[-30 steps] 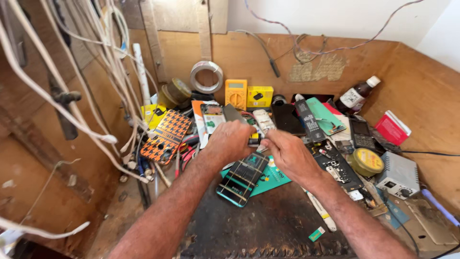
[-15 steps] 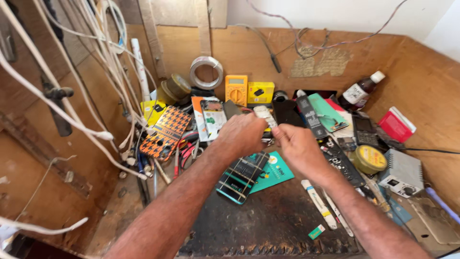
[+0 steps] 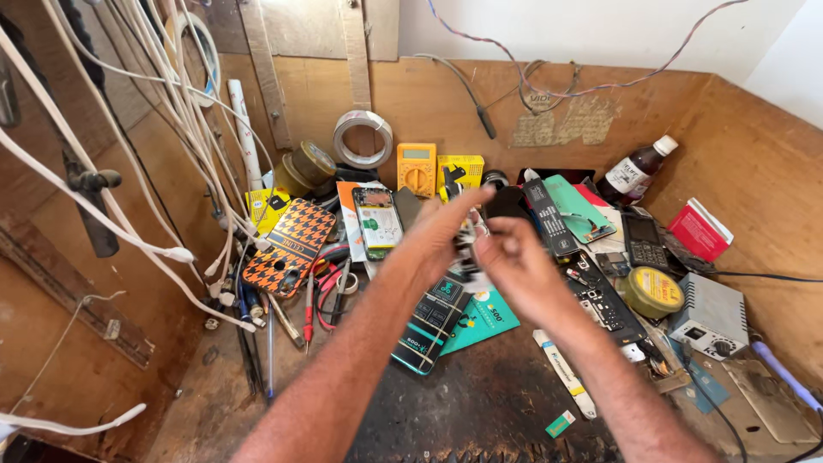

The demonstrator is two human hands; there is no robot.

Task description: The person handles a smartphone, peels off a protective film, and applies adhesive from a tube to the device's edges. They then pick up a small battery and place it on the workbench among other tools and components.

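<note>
An orange phone case [image 3: 289,246] is showing a black houndstooth pattern. A yellow multimeter [image 3: 416,168] is sitting beside a yellow perforated box [image 3: 464,171]. A teal card [image 3: 480,317] is lying under a black card [image 3: 430,326] edged in teal. A red box [image 3: 700,230] is showing a white side. A brown bottle [image 3: 635,171] is wearing a white cap. A round tin [image 3: 651,291] is showing a yellow lid. A grey power unit [image 3: 711,315] is standing near a purple-handled tool [image 3: 778,374]. White cables [image 3: 146,146] are hanging over brown plywood [image 3: 754,163]. Red-handled pliers [image 3: 324,287] are lying below the case.
</note>
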